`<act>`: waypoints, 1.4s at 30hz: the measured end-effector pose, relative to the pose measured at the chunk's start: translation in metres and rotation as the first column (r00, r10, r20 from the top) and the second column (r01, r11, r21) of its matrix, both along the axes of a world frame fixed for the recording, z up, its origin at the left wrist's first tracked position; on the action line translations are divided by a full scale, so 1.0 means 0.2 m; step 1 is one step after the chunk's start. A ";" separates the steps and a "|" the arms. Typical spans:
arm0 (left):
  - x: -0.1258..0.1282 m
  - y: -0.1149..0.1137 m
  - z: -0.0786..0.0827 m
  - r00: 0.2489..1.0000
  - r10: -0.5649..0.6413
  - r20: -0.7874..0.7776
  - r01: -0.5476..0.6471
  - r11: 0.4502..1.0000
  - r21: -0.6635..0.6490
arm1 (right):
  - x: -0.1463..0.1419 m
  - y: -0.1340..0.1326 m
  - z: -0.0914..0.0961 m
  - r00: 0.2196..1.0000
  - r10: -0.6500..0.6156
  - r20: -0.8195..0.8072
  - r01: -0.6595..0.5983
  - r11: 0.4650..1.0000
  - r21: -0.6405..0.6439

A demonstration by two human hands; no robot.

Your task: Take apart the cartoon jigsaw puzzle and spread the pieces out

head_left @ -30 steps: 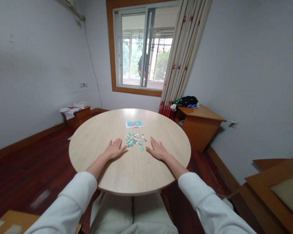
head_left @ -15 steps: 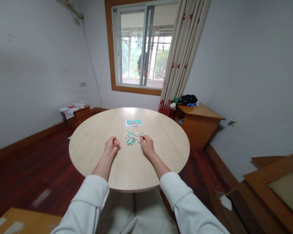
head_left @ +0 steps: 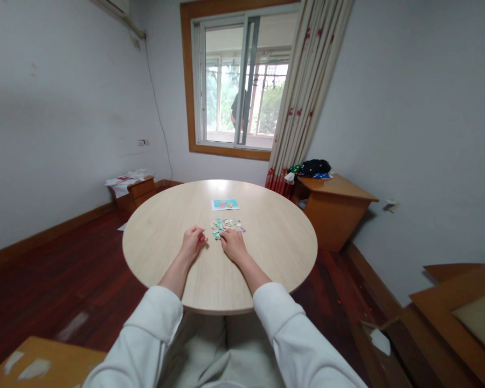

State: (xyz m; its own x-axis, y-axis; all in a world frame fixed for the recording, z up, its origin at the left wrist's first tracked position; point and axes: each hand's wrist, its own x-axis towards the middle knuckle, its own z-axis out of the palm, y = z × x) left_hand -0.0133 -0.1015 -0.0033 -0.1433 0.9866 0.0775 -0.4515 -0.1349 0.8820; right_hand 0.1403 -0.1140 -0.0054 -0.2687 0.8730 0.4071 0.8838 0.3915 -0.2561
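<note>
A loose heap of small jigsaw puzzle pieces (head_left: 226, 223), teal, pale and a little pink, lies on the round wooden table (head_left: 165, 215). My right hand (head_left: 234, 245) rests at the heap's near edge, fingers bent down and together on a puzzle piece; the fingertips are partly hidden. To the left of the pieces is my left hand (head_left: 193, 242), its fingers loosely curled and a little apart, with nothing visible in them. Beyond the heap lies a flat picture sheet (head_left: 225, 205) with a light blue print.
A low cabinet with papers (head_left: 141, 188) stands behind the table at left. To the right is a wooden desk (head_left: 335, 210) with dark cloth (head_left: 316, 167) on top. A chair (head_left: 461, 302) is at the far right. Outside the window, a person (head_left: 239, 108) is partly visible.
My right hand has moved left, from the heap's right side to its near edge. The left hand's fist has loosened. The heap's right side is now uncovered. The view has shifted slightly.
</note>
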 end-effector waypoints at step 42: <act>-0.03 0.02 -0.04 0.825 0.400 -0.399 -0.361 0.916 0.174 | 0.02 0.00 -0.04 0.992 0.067 -0.106 -0.061 0.996 0.060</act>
State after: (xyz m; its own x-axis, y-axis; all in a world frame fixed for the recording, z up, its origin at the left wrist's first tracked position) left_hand -0.0199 -0.0977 -0.0122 -0.4404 0.8468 0.2983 0.0605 -0.3035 0.9509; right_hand 0.1437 -0.1137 -0.0128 -0.2753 0.8300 0.4851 0.8250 0.4630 -0.3240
